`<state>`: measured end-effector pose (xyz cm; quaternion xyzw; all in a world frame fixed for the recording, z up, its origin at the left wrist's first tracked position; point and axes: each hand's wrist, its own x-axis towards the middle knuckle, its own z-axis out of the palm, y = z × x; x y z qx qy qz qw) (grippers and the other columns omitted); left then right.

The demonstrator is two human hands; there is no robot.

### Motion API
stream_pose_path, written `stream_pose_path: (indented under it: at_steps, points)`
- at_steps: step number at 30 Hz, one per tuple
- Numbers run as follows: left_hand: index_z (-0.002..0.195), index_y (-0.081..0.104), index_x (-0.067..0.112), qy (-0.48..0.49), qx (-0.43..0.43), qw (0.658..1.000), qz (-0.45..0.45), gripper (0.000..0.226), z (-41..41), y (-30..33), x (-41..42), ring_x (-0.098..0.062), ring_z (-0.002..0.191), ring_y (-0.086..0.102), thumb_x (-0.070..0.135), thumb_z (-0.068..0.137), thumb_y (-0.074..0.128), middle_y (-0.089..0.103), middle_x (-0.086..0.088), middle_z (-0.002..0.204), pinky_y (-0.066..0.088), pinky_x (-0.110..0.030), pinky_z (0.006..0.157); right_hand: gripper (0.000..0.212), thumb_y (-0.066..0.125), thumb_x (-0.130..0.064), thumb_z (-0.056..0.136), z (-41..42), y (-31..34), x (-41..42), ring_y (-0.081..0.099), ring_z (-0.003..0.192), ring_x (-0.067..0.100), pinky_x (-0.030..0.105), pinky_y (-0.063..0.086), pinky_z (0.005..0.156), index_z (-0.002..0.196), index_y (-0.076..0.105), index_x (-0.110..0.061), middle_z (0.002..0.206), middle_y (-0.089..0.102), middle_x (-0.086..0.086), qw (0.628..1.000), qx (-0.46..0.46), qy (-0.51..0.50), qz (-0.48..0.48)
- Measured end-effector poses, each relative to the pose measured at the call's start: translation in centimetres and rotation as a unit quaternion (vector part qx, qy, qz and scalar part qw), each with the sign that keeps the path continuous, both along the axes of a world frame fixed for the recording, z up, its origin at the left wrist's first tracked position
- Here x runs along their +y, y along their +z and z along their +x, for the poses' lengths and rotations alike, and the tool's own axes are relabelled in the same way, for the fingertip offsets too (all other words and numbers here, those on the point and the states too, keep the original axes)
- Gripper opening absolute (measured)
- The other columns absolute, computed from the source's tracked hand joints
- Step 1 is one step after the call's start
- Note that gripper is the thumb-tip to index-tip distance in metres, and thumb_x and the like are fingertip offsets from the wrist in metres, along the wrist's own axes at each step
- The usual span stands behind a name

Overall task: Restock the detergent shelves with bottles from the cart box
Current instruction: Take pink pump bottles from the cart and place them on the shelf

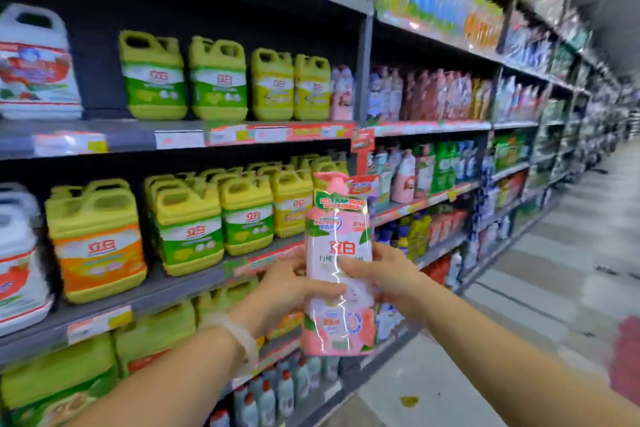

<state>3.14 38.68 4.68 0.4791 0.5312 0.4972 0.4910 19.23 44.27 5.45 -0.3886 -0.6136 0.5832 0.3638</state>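
Both hands, left hand (291, 288) and right hand (384, 274), grip pink bottle (337, 288) before shelf edge (194, 284).

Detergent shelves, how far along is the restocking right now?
Done: yellow jugs fill the middle shelf. In hand: the left hand and right hand both grip one pink pump bottle, held upright before the shelves, not yet placed. Left: shelving it; the cart box is out of view.

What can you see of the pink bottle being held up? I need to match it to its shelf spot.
The pink bottle is a tall pump-top container in a glossy pink wrap with red characters, green leaf prints and a foil-edged collar tag. It is upright, tilted slightly, in front of the shelves of yellow jugs. The left hand and right hand grip its middle from either side.
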Motion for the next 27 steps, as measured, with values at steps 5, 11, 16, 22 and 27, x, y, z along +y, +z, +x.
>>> stream_pose_path:
  at_steps: [5, 11, 16, 22, 27]
  points:
    - [0.103, 0.069, 0.012, -0.056, 0.008, 0.998, 0.019, 0.04, 6.4, 0.8, 7.4, -0.013, 0.07, 0.072, -0.006, 0.068, 0.077, 0.075, -0.007, 0.095, 0.053, -0.021, 0.054, 0.061, 0.086, -0.031, 0.062, 6.7, 0.5, 6.6, 0.07, 0.093, 0.031, 0.051, 0.055, 0.085, 0.114, 0.063, -0.008, 0.103, 0.073, 0.011, 0.998, -0.008, -0.06, 0.01]
    - [0.103, 0.068, 0.012, -0.092, 0.029, 0.994, 0.045, 0.042, 11.7, 2.1, 18.5, -0.009, 0.07, 0.071, -0.003, 0.066, 0.08, 0.074, -0.003, 0.092, 0.053, -0.019, 0.055, 0.042, 0.081, -0.02, 0.072, 12.6, 2.1, 15.3, 0.067, 0.099, 0.035, 0.059, 0.05, 0.09, 0.109, 0.065, -0.01, 0.104, 0.073, 0.011, 0.992, -0.005, -0.119, 0.039]
    - [0.095, 0.066, 0.012, -0.105, 0.044, 0.991, 0.072, 0.037, 14.9, 4.0, 29.5, -0.005, 0.064, 0.069, -0.005, 0.066, 0.08, 0.072, -0.001, 0.085, 0.051, -0.015, 0.052, 0.025, 0.073, -0.009, 0.079, 15.9, 4.3, 25.0, 0.069, 0.08, 0.019, 0.028, 0.056, 0.059, 0.101, 0.061, -0.014, 0.099, 0.072, 0.005, 0.986, 0.005, -0.157, 0.062]
    - [0.095, 0.066, 0.015, -0.109, 0.067, 0.985, 0.114, 0.042, 17.3, 7.6, 42.2, -0.018, 0.082, 0.072, -0.001, 0.061, 0.084, 0.074, -0.004, 0.094, 0.059, -0.03, 0.071, 0.032, 0.072, -0.007, 0.079, 18.4, 7.5, 36.7, 0.072, 0.076, 0.019, 0.027, 0.055, 0.055, 0.109, 0.059, -0.009, 0.097, 0.073, 0.008, 0.981, 0.033, -0.165, 0.098]
    - [0.101, 0.063, 0.012, -0.098, 0.097, 0.981, 0.136, 0.046, 19.4, 9.6, 50.6, -0.01, 0.075, 0.069, 0.004, 0.062, 0.085, 0.071, 0.001, 0.09, 0.055, -0.019, 0.058, 0.03, 0.068, -0.007, 0.082, 20.1, 9.1, 45.3, 0.071, 0.077, 0.02, 0.027, 0.056, 0.055, 0.11, 0.059, -0.008, 0.099, 0.072, 0.009, 0.982, 0.055, -0.145, 0.107]
